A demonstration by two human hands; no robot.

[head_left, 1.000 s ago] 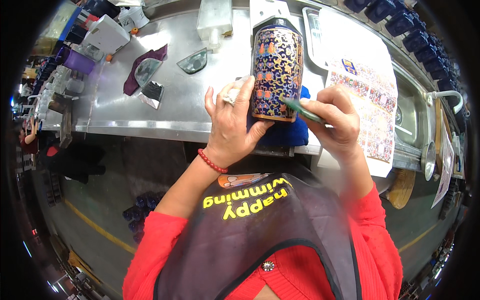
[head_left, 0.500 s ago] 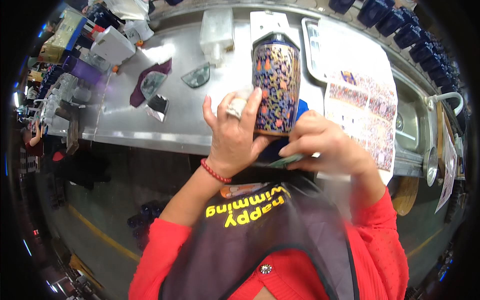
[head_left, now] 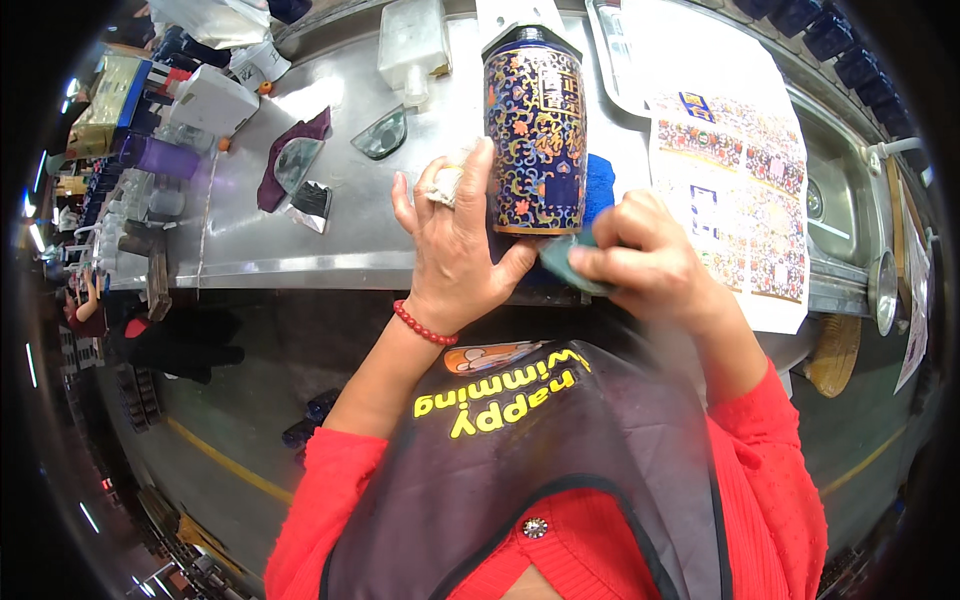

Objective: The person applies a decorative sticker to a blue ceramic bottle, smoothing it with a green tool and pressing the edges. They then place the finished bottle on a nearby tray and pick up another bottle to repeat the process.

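Observation:
A dark blue bottle [head_left: 538, 140] with a colourful floral and gold pattern lies on the steel bench, its base toward me. My left hand [head_left: 450, 235] steadies it, index finger along its left side and thumb at its base; the other fingers are spread, with a white wrap on one. My right hand [head_left: 650, 255], slightly blurred, is closed on a greenish, thin, rounded scraper [head_left: 570, 262], held just at the bottle's base. Under the bottle's right side shows a blue cloth [head_left: 600, 185].
Left of the bottle lie a half-round translucent scraper [head_left: 380, 132], another on purple cloth [head_left: 290, 165], and a clear squarish bottle [head_left: 413, 45]. Printed floral sheets [head_left: 735, 220] spread on the right, beside a steel sink [head_left: 830, 215]. The bench's front edge [head_left: 320, 280] runs near my hands.
The bottle has turned, and a panel with gold lettering now faces up. My right hand has brought the scraper up to the bottle's base. The whole view has shifted slightly.

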